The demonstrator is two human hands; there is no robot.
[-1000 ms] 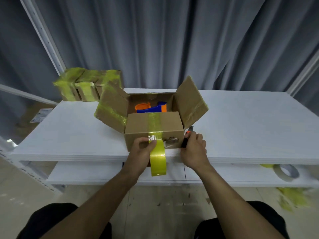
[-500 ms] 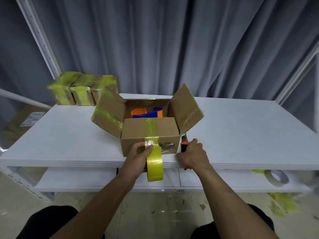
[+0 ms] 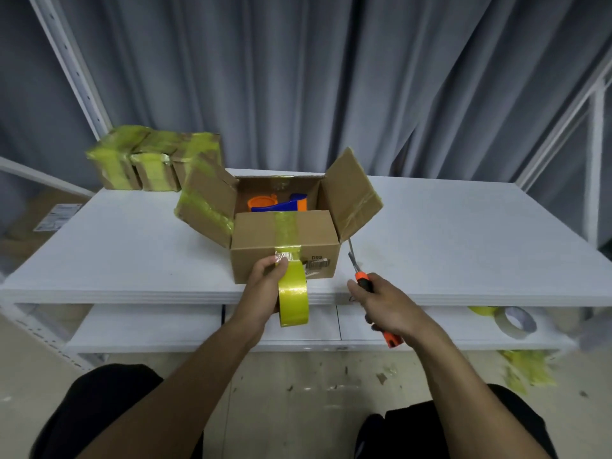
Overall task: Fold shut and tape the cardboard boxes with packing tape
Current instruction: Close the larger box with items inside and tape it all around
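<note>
Both forearms reach forward. Left hand (image 3: 263,293) grips yellow packing tape roll (image 3: 294,301), thumb on top. Right hand (image 3: 389,308) grips orange-handled metal scissors (image 3: 361,279), blades up.

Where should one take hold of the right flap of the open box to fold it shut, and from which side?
By its free upper edge, from the right: the right flap hinges on the open box wall and leans outward.
</note>
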